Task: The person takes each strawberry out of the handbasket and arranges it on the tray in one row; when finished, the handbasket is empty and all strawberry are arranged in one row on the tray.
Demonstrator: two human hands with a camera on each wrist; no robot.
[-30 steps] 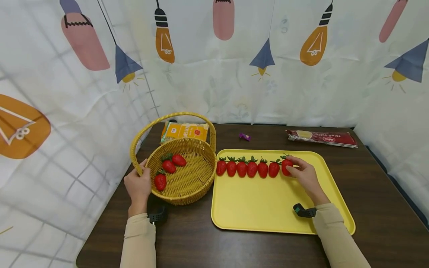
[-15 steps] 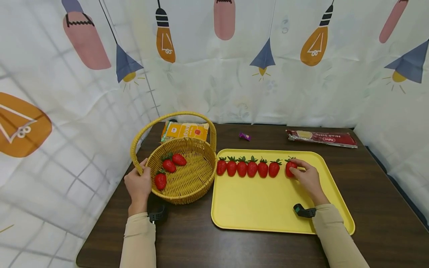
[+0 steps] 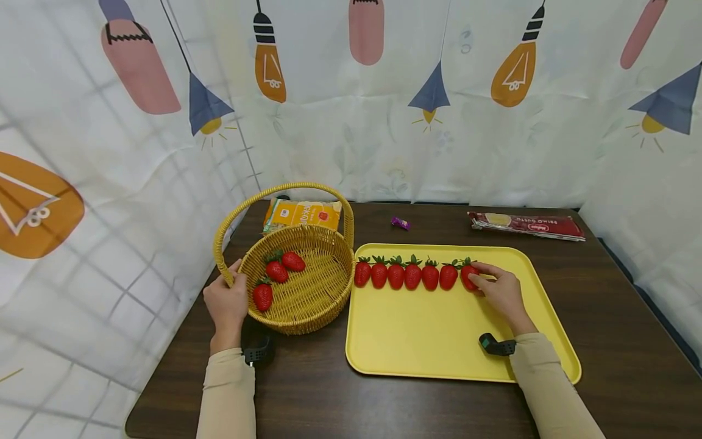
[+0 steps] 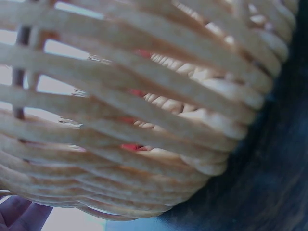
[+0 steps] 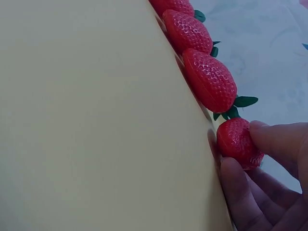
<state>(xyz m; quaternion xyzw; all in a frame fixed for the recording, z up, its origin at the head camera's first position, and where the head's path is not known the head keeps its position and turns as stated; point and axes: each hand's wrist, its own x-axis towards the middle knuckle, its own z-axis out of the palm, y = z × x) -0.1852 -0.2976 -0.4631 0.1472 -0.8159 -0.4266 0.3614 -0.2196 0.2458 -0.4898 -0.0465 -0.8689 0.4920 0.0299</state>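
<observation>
White lamp-printed sheets, apparently cloth, hang behind and beside a dark table.

On my head feed I see a dark wood-grain table, and along its far side I can make out an orange packet toward the left, partly hidden, a small purple wrapper near the middle, and a long dark red packet with pale lettering toward the right, all apart from one another. Behind them I have white fabric printed with orange light bulbs, blue lampshades and pink rounded shapes, with grey grid lines over its left part.
</observation>
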